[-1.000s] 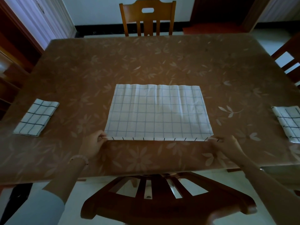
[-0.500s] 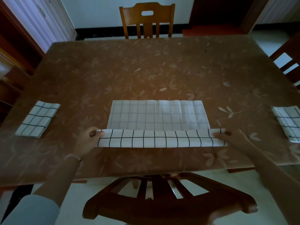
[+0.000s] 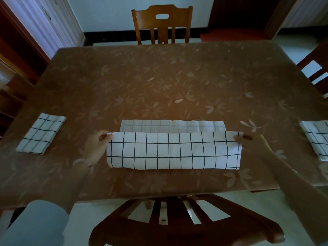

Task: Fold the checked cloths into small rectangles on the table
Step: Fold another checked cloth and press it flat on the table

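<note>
- The checked cloth [image 3: 174,150] lies on the table [image 3: 168,77], midway along the near edge and a little in from it. Its long axis runs left to right, parallel to that edge.
- The cloth is doubled over on itself. The rounded fold faces the near edge and the free edge of the top layer faces the far edge.
- The top layer shows bold dark grid lines. Beyond its free edge, a narrow strip of the lower layer lies flat on the table, with paler lines.
- The left hand [image 3: 95,148] pinches the left corner of the free edge between thumb and curled fingers, holding it raised above the lower layer.
- The right hand [image 3: 253,144] pinches the right corner of the same edge, with the thumb on top. The fingers underneath are hidden by the cloth.
- A pale bracelet [image 3: 85,162] sits on the left wrist, and a light sleeve [image 3: 33,224] covers the arm lower down.
- A small folded cloth [image 3: 40,133] lies by the left edge of the table, its long axis tilted towards the far right.
- Another folded cloth [image 3: 316,139] lies at the right edge, partly cut off by the frame.
- A wooden chair [image 3: 162,23] stands at the far edge, and a chair back [image 3: 177,226] shows below the near edge.
</note>
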Motion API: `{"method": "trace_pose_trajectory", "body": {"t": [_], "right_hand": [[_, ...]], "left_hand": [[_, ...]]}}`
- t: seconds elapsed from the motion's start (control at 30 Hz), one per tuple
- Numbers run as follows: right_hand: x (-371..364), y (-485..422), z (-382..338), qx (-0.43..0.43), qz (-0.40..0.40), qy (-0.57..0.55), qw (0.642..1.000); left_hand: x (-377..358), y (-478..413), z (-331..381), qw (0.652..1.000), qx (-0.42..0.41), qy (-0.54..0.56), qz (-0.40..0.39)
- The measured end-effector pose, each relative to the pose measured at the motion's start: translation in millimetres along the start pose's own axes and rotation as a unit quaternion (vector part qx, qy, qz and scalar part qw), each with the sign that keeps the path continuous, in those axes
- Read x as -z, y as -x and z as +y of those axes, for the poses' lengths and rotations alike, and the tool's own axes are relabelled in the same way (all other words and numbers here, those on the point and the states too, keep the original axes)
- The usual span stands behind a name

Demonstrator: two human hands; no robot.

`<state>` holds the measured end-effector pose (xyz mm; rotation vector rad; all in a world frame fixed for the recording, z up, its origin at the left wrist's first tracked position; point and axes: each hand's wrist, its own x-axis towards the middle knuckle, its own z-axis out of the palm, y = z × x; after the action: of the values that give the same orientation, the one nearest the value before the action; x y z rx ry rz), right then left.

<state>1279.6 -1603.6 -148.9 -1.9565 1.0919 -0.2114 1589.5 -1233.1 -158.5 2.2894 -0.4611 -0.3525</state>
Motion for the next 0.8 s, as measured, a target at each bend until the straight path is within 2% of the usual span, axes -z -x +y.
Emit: {"method": "trace_pose_trajectory", "body": {"t": [0.37, 0.57, 0.8], "right_hand": [[-6.1, -58.2, 1.6, -0.039, 0.002, 0.0, 0.999], [-20.1, -63.5, -1.4, -0.042, 0.007, 0.077, 0.996], [-29.0, -56.0, 23.5, -0.09, 0.025, 0.097, 0.991]], "left_hand": [[-12.9, -62.5, 19.3, 0.999, 0.022, -0.036, 0.003], [-26.1, -73.1, 8.5, 0.996, 0.046, -0.071, -0.012], [-40.6, -66.5, 5.6, 0.996, 0.012, -0.083, 0.006]]}}
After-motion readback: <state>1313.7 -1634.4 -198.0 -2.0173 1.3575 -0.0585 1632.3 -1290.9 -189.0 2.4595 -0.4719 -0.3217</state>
